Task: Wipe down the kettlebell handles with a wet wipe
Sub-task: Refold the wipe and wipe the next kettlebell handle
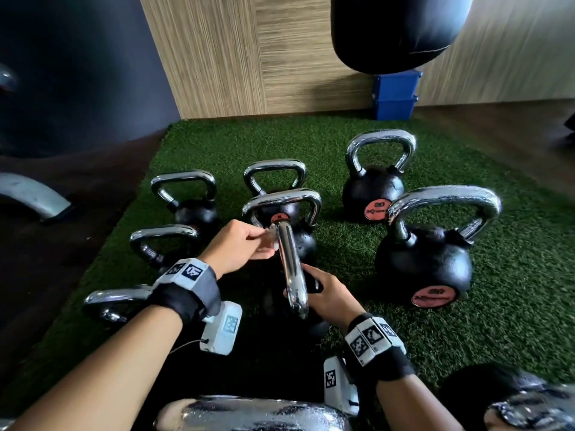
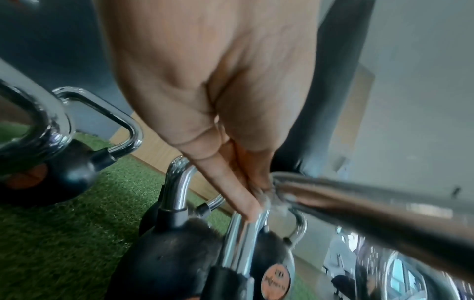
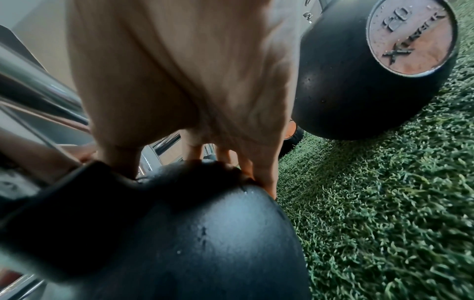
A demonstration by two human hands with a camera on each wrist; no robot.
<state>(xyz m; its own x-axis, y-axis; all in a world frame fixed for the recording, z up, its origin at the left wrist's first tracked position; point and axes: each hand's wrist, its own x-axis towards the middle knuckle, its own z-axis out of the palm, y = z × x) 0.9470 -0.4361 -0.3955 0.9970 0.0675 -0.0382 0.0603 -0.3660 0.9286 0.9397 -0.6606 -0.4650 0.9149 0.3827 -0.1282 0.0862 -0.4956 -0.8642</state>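
A black kettlebell (image 3: 205, 233) leans on the green turf in front of me, its chrome handle (image 1: 291, 272) pointing back toward me. My left hand (image 1: 267, 244) pinches a small whitish wet wipe (image 1: 271, 241) against the far end of that handle. In the left wrist view the wet wipe (image 2: 273, 201) sits crumpled between the fingertips (image 2: 250, 211) and the handle (image 2: 359, 207). My right hand (image 1: 312, 289) grips the kettlebell's black body just below the handle. Its fingers (image 3: 259, 172) curl over the top of the ball.
Several other chrome-handled kettlebells stand around on the turf (image 1: 513, 321): two big ones at the right (image 1: 426, 262) (image 1: 371, 191), smaller ones at the left (image 1: 186, 197) (image 1: 161, 244). A black punching bag (image 1: 395, 29) hangs above a blue box (image 1: 395, 94).
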